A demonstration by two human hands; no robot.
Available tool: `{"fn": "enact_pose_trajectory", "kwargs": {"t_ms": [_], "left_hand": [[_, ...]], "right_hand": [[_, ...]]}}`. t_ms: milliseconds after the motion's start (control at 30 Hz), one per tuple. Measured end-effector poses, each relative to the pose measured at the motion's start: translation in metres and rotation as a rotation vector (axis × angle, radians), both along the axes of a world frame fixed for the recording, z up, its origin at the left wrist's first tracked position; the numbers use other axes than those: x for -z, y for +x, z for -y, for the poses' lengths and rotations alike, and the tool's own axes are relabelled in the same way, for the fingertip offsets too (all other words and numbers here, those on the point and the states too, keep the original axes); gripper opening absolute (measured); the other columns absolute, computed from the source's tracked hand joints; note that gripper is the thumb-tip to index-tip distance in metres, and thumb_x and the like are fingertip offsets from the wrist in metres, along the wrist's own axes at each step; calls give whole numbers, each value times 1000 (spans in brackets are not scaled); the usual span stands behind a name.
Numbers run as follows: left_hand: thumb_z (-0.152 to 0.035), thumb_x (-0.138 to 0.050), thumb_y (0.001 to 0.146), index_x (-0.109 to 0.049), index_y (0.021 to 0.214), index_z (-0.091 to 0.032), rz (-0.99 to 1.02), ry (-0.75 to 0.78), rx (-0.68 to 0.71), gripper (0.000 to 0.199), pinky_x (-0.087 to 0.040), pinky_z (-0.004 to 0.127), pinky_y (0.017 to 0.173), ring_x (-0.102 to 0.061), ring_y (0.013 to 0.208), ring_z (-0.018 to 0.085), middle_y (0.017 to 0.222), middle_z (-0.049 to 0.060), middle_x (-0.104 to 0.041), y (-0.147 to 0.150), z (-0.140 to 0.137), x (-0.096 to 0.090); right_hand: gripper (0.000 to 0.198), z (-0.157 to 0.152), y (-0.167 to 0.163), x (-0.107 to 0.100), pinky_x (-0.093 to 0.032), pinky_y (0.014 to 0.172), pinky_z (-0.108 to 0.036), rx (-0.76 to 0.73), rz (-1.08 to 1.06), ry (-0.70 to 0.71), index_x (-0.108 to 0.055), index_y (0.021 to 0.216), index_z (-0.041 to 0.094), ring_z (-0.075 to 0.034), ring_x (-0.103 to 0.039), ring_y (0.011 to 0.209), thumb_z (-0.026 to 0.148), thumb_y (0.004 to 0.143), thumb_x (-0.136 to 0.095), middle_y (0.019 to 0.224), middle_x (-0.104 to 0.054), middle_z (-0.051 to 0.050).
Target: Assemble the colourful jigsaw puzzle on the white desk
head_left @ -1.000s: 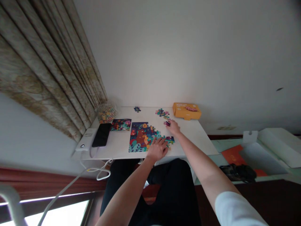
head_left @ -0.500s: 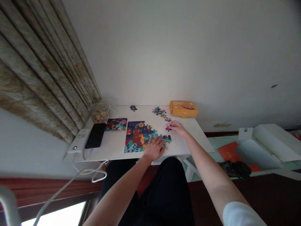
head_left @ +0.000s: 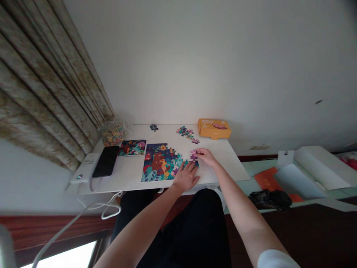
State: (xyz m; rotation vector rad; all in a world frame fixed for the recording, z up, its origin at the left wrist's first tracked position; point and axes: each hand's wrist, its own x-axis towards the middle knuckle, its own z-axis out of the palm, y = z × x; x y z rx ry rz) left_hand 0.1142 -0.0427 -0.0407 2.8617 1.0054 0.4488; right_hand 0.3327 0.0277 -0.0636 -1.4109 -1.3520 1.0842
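Right grip (head_left: 205,156) pinched on purple pieces (head_left: 192,155), left grip (head_left: 185,179) spread on puzzle (head_left: 158,163), white counter (head_left: 233,165) bearing phone (head_left: 106,160) and yellow box (head_left: 210,130), pale wall (head_left: 181,67) behind, patterned curtain (head_left: 52,59)

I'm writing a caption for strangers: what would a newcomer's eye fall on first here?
Probably the bright puzzle on the white table, with the left hand on its right part. Just beyond that hand, the right hand holds purple pieces. The yellow box at the table's far right also stands out.
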Motion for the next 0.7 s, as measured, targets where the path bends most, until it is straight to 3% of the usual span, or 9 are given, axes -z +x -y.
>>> {"fn": "enact_pose_trajectory", "kwargs": {"t_ms": [233,400,700], "left_hand": [[-46,-42,106,-59,137,-20,22,-18,-7,45,-31,53,123,-48,142,28,147,12,-59,-1,1,3],[-46,-42,105,-58,139,-20,26,-39,-13,46,-30,53,124,-46,143,28,149,13,-57,-2,2,2],[-56,-40,104,-54,143,-22,-3,-60,-55,54,-25,60,124,-34,153,31,161,15,-44,1,0,7]], "right_hand": [[36,2,-1,-1,-54,84,-34,-63,113,3,-77,101,19,-21,-69,84,40,72,-81,90,-77,-6],[29,5,-3,1,-52,78,-33,1,236,72,-80,97,22,-20,-64,78,40,74,-80,87,-72,-4],[24,15,-6,7,-52,83,-34,49,329,170,-79,98,25,-21,-64,87,43,82,-75,99,-70,-6]]}}
